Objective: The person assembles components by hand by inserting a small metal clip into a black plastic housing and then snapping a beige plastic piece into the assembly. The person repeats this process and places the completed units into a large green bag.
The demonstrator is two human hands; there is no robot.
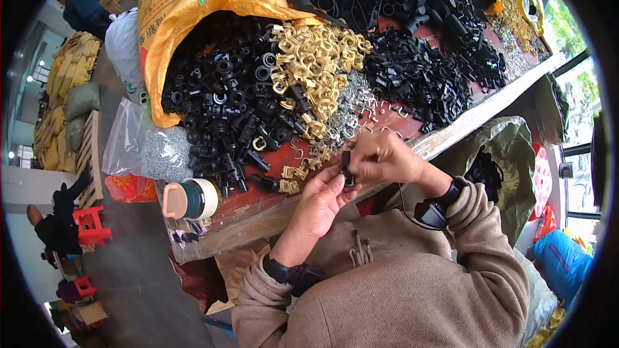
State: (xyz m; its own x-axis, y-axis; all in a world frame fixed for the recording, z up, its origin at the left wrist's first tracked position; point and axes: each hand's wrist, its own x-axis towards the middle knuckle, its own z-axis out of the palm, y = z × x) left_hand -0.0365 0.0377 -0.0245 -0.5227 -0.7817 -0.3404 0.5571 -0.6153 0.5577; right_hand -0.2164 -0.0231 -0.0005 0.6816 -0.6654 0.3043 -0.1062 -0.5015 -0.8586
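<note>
Just over the table's near edge, my left hand [317, 207] pinches a small black plastic part [347, 162] between thumb and fingers. My right hand [389, 162] is closed at the same part from the right; its fingertips are partly hidden, so anything else in them cannot be made out. Beyond my hands lie a heap of black tubular plastic fittings [225, 100], a heap of gold metal clips [317, 64] and a strip of silver hooks [348, 113]. Several gold clips [291, 177] lie loose close to my left hand.
Small flat black pieces [416, 77] are piled at the right, with larger black tubes [393, 0] behind. An orange woven sack [155, 38] frames the left heap. A bag of screws [166, 151] and a lidded cup [200, 198] stand at the table's left end. Another person [85, 9] is far left.
</note>
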